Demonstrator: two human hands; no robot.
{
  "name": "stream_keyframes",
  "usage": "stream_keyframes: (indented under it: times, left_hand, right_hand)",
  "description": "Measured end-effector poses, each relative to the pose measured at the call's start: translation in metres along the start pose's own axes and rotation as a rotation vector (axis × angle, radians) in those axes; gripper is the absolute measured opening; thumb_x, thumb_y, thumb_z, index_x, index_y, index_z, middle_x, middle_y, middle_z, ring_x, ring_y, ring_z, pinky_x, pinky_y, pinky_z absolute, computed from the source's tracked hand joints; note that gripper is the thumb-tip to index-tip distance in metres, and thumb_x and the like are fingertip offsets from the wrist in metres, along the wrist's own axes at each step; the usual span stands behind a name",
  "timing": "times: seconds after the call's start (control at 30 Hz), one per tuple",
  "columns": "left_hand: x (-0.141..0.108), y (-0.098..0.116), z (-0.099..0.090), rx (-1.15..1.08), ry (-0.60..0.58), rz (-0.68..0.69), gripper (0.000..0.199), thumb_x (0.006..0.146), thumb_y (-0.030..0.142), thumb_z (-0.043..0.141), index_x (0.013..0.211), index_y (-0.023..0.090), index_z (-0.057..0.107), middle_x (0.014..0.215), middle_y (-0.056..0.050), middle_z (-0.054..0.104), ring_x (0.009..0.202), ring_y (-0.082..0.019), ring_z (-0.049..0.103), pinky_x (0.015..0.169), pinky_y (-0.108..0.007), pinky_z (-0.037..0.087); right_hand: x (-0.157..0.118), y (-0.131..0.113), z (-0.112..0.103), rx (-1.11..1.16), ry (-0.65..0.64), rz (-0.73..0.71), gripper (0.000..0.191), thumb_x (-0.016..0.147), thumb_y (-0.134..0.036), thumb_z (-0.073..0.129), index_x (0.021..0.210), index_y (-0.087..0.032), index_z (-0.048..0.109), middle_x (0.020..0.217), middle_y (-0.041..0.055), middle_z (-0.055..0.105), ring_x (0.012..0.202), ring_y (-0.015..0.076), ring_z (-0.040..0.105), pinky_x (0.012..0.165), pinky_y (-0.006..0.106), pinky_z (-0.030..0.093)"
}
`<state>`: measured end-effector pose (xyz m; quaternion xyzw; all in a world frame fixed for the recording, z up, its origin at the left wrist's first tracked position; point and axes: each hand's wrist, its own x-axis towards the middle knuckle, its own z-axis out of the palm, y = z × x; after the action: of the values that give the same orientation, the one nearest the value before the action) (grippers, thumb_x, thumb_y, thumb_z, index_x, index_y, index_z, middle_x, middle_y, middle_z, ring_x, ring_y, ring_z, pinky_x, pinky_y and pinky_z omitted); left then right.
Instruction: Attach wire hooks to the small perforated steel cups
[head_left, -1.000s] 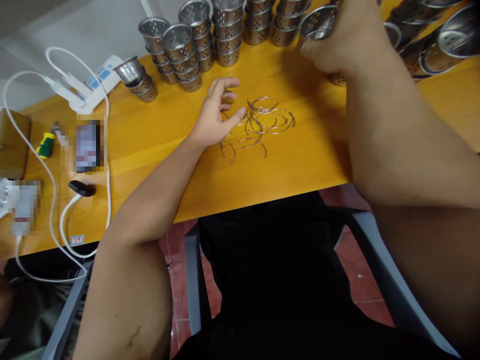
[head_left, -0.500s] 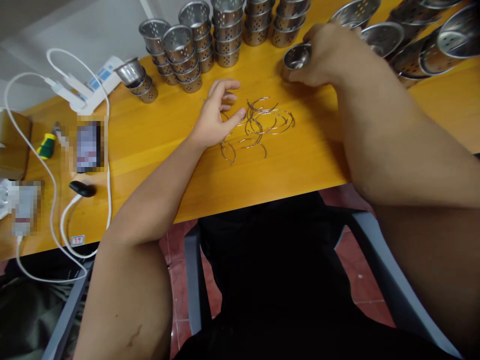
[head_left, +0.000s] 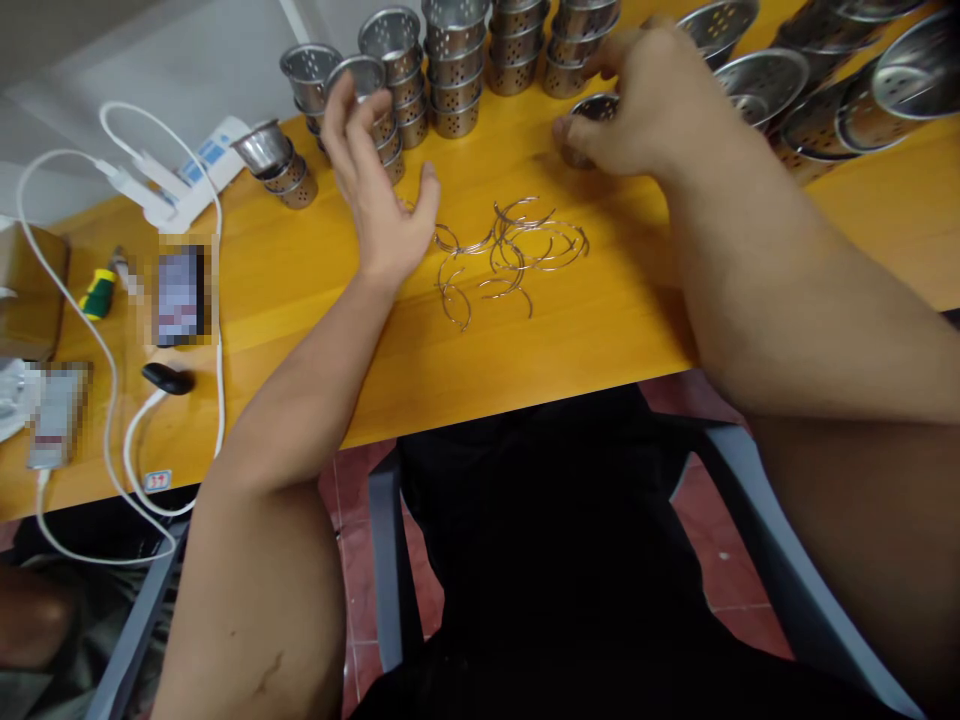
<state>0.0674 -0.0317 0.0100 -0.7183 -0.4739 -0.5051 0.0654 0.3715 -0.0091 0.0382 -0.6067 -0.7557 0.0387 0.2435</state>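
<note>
My left hand is raised with its fingers spread. Its fingertips overlap the front stack of perforated metal cups in my view, and whether they touch it I cannot tell. My right hand is spread around a small perforated metal cup that stands upright on the table, its thumb in front and its fingers lifted beyond the rim. Between the two hands lies a loose cluster of thin curved metal wires, some of them forming rings.
More stacked cups line the back of the wooden table. Wider perforated cups lie tilted at right. A short stack, power strip, white cables, phone and green-yellow screwdriver occupy the left.
My left hand has moved left and up from the wires, opening its fingers. My right hand has loosened around the small cup, with its fingers lifting away.
</note>
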Motion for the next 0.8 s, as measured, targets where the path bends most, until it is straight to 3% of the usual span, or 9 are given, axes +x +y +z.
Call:
stream_keyframes:
  times: [0.1, 0.13, 0.23, 0.4, 0.5, 0.6, 0.67, 0.8]
  left_hand:
    - [0.004, -0.019, 0.009, 0.087, 0.077, -0.060, 0.074, 0.077, 0.033, 0.074, 0.140, 0.040, 0.037, 0.174, -0.003, 0.040, 0.168, -0.020, 0.031, 0.141, -0.040, 0.027]
    - [0.004, -0.026, 0.013, 0.124, 0.035, -0.100, 0.085, 0.078, 0.031, 0.079, 0.147, 0.042, 0.030, 0.180, 0.001, 0.030, 0.172, -0.018, 0.022, 0.142, -0.037, 0.020]
    - [0.002, -0.041, 0.023, 0.231, -0.039, -0.238, 0.108, 0.075, 0.017, 0.086, 0.156, 0.034, 0.017, 0.186, 0.001, 0.011, 0.174, -0.019, 0.005, 0.145, -0.043, 0.003]
    - [-0.003, -0.058, 0.031, 0.206, -0.173, -0.306, 0.097, 0.085, 0.019, 0.086, 0.156, 0.036, 0.023, 0.185, 0.008, 0.008, 0.172, -0.018, 0.000, 0.144, -0.049, 0.002]
    - [-0.004, -0.067, 0.034, 0.156, -0.198, -0.356, 0.098, 0.082, 0.036, 0.089, 0.155, 0.036, 0.023, 0.184, 0.006, 0.015, 0.170, -0.016, 0.004, 0.143, -0.047, 0.002]
    - [-0.003, -0.071, 0.035, 0.124, -0.159, -0.318, 0.090, 0.084, 0.056, 0.080, 0.155, 0.039, 0.026, 0.183, 0.003, 0.023, 0.170, -0.014, 0.014, 0.140, -0.043, 0.015]
    - [-0.004, -0.070, 0.035, 0.113, -0.141, -0.259, 0.088, 0.086, 0.051, 0.076, 0.157, 0.043, 0.024, 0.183, 0.005, 0.023, 0.170, -0.009, 0.015, 0.137, -0.041, 0.021]
    - [-0.005, -0.070, 0.041, 0.123, -0.090, -0.166, 0.099, 0.081, 0.024, 0.077, 0.160, 0.041, 0.020, 0.181, 0.008, 0.025, 0.170, -0.007, 0.015, 0.142, -0.034, 0.016]
  right_hand:
    - [-0.002, -0.006, 0.000, -0.005, -0.021, -0.005, 0.051, 0.098, -0.029, 0.084, 0.142, -0.006, 0.074, 0.134, 0.0207, 0.070, 0.127, 0.0381, 0.068, 0.117, 0.052, 0.052]
    - [-0.002, -0.008, 0.000, -0.001, -0.035, -0.017, 0.051, 0.098, -0.029, 0.084, 0.142, -0.006, 0.074, 0.134, 0.0203, 0.071, 0.126, 0.0380, 0.069, 0.116, 0.052, 0.053]
    - [-0.003, -0.013, 0.000, 0.014, -0.055, -0.024, 0.052, 0.099, -0.029, 0.083, 0.143, -0.005, 0.074, 0.136, 0.0209, 0.071, 0.127, 0.0393, 0.069, 0.116, 0.053, 0.053]
    - [-0.003, -0.017, 0.002, 0.033, -0.071, -0.042, 0.050, 0.099, -0.029, 0.081, 0.142, -0.004, 0.075, 0.130, 0.0216, 0.073, 0.121, 0.0401, 0.070, 0.110, 0.051, 0.056]
    - [-0.004, -0.020, 0.004, 0.039, -0.092, -0.031, 0.049, 0.099, -0.029, 0.081, 0.142, -0.005, 0.075, 0.130, 0.0211, 0.073, 0.120, 0.0392, 0.071, 0.108, 0.049, 0.057]
    - [-0.005, -0.022, 0.005, 0.047, -0.113, -0.015, 0.049, 0.099, -0.029, 0.081, 0.143, -0.007, 0.075, 0.131, 0.0192, 0.074, 0.118, 0.0368, 0.072, 0.108, 0.047, 0.057]
    - [-0.005, -0.024, 0.006, 0.052, -0.122, -0.013, 0.049, 0.100, -0.030, 0.081, 0.143, -0.008, 0.075, 0.129, 0.0183, 0.074, 0.117, 0.0345, 0.072, 0.108, 0.046, 0.057]
    - [-0.006, -0.026, 0.006, 0.055, -0.117, -0.023, 0.048, 0.100, -0.028, 0.081, 0.142, -0.007, 0.075, 0.129, 0.0187, 0.074, 0.116, 0.0336, 0.072, 0.109, 0.046, 0.057]
